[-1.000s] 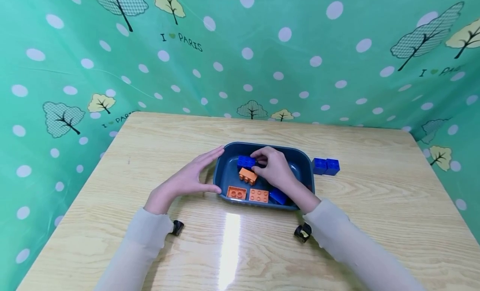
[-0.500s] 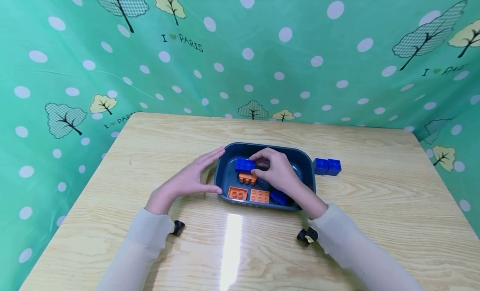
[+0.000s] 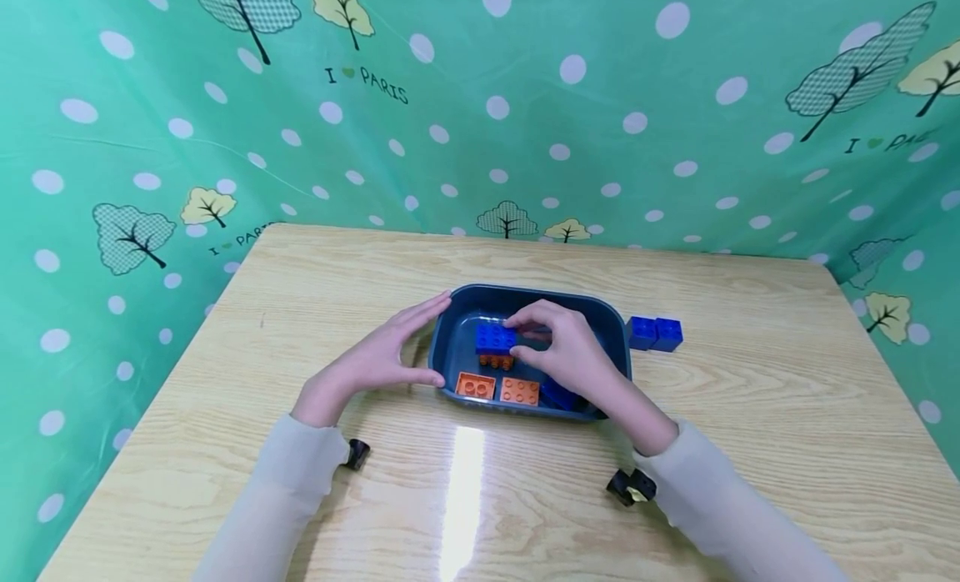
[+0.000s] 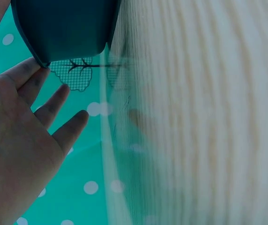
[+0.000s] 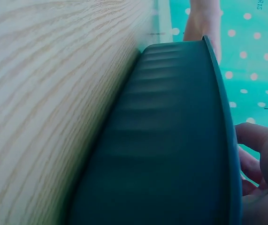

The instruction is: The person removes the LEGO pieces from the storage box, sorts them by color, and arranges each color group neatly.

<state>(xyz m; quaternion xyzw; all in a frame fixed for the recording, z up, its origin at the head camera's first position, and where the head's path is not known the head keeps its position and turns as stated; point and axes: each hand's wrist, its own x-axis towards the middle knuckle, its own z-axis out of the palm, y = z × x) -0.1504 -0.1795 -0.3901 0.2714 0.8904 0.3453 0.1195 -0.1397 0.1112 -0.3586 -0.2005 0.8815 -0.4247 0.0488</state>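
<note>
Inside a dark blue plastic tub point(image 3: 600, 308), my right hand point(image 3: 566, 347) pinches a blue studded building brick point(image 3: 492, 338) between thumb and fingers. This brick overlaps an orange brick point(image 3: 496, 362) from above; whether they are joined cannot be seen. Along the tub's near side lie an upturned orange brick point(image 3: 476, 386), another orange brick point(image 3: 519, 391) with its studs up, and a blue brick point(image 3: 557, 395) partly under my right wrist. My left hand point(image 3: 382, 353), fingers spread and fairly straight, touches the tub's left rim. The left wrist view shows fingertips against the tub wall point(image 4: 63, 28).
Two blue bricks point(image 3: 655, 333) stand side by side on the wooden table point(image 3: 765, 382), just right of the tub. A green dotted cloth point(image 3: 525, 132) hangs behind the table. Black wrist cameras sit below both wrists.
My right hand has brought the blue brick nearer, from behind the orange brick to over it. The orange brick has turned a little straighter. My left hand stays on the rim.
</note>
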